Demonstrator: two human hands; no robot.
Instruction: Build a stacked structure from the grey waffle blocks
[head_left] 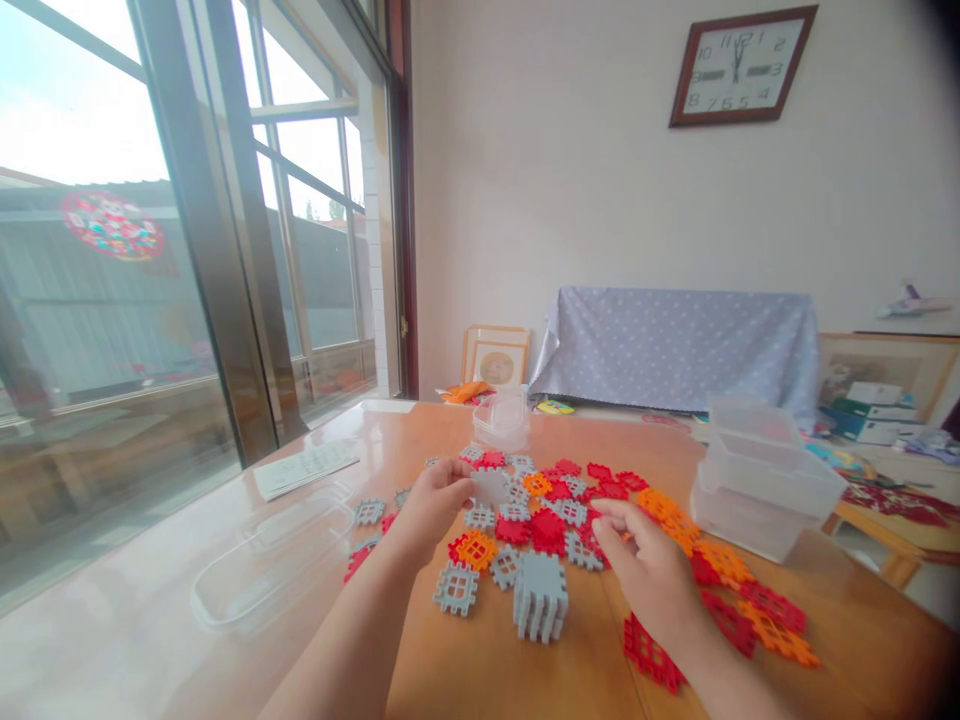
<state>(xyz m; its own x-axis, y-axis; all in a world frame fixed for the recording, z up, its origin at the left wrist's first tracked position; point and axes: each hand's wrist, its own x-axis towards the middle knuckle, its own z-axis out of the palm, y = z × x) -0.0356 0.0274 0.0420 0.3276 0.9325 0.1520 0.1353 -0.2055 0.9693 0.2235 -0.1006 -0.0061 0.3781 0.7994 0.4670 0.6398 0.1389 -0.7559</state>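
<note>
Several flat waffle-shaped plastic tiles in grey, red and orange (551, 512) lie spread over the wooden table (480, 660). My left hand (435, 498) holds a pale grey tile (491, 487) by its edge, lifted just above the pile. My right hand (649, 565) rests on the tiles at the right with its fingers curled; whether it holds one I cannot tell. In front of my hands stands a grey cube built from tiles (540, 595), with a single grey tile (456, 587) beside it.
A clear plastic lid (274, 555) and a printed sheet (304, 468) lie at the left. A small clear container (501, 420) stands at the back, stacked clear boxes (765, 480) at the right. A window runs along the left; a covered sofa (679, 345) stands behind.
</note>
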